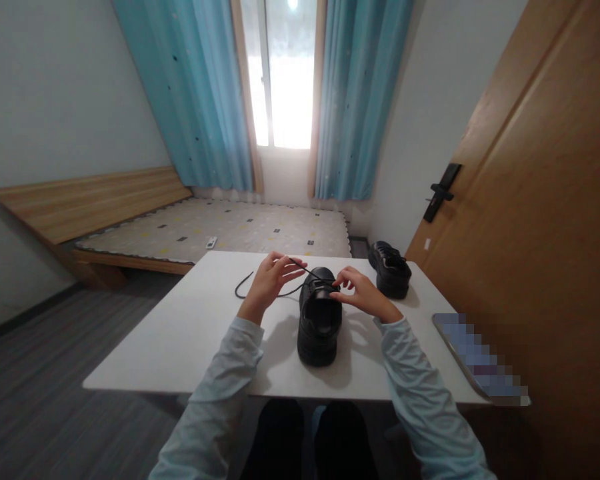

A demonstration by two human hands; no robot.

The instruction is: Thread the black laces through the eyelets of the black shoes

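Lower centre, the left hand point(270, 280) pinches a probably limp, light lace point(311, 273), best gripped near its tip; the right hand point(359, 293) touches the shoe point(318, 341), grasp unclear.

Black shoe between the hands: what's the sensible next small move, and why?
Perhaps the right hand should draw the lace snug: it is at the laced part of the black shoe, a strand spans toward the left hand, and slack lies on the table.
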